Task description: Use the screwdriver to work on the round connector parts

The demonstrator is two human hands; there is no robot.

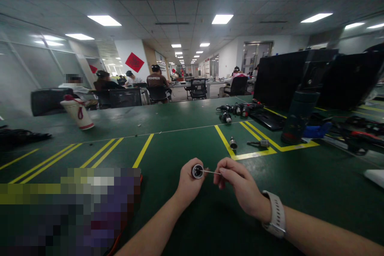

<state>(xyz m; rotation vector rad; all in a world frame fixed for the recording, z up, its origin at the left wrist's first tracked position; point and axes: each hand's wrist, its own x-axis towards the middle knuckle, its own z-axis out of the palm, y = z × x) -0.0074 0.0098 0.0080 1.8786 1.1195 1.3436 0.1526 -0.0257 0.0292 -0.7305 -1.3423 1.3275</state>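
Note:
My left hand [189,180] is closed around a small round metal-rimmed cylinder [197,171], its dark open end facing me. Some detail shows inside that end, too small to make out. Between the thumb and fingers of my right hand [235,182] is a thin metal rod [211,172], whose tip reaches the cylinder's open end. Whether the tip is inside or only in front, I cannot tell. Beyond my right hand, a short silver metal piece [233,143] and a metal cylinder with a narrow shaft [259,143] lie on the green table [180,144].
Black cables with metal ends [237,110] lie farther back. On the right stand a dark bottle [298,116] and black monitors [282,76]. A white cup [79,113] stands at left; a blurred-out object [99,208] lies near my left arm. People sit at far desks.

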